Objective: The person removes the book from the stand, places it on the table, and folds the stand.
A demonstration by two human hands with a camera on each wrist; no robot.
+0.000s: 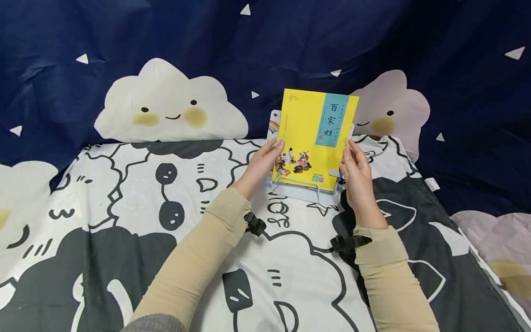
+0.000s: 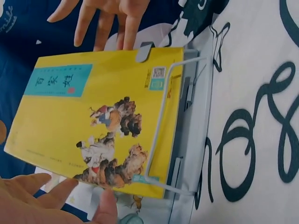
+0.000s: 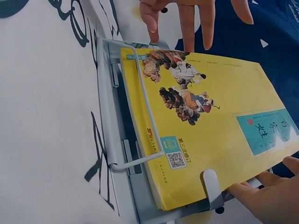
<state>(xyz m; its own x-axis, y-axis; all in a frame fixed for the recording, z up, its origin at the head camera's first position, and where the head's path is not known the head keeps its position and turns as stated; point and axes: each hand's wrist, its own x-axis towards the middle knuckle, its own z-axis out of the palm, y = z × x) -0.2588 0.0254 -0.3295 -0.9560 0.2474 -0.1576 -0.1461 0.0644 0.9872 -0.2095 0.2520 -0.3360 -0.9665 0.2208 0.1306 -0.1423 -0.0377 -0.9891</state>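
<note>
A yellow book (image 1: 303, 131) with a blue title panel leans upright on a pale bookstand (image 1: 286, 189). A white wire bar (image 3: 148, 107) crosses the book's lower front, and a small grey clip (image 3: 212, 186) overlaps its right edge. At the left edge is my left hand (image 1: 261, 163), fingers fairly straight and fingertips against the book's side. My right hand (image 1: 358, 177) is at the opposite edge, just above the clip, with fingers extended. In the left wrist view the right hand's fingers (image 2: 107, 25) are spread behind that edge.
A black-and-white cartoon-print cloth (image 1: 298, 272) covers the surface under the stand. Behind hangs a dark blue curtain (image 1: 186, 32) printed with smiling clouds and white triangles. A card with a rainbow (image 1: 274, 122) shows behind the book's left edge. Black straps (image 1: 350, 243) circle both wrists.
</note>
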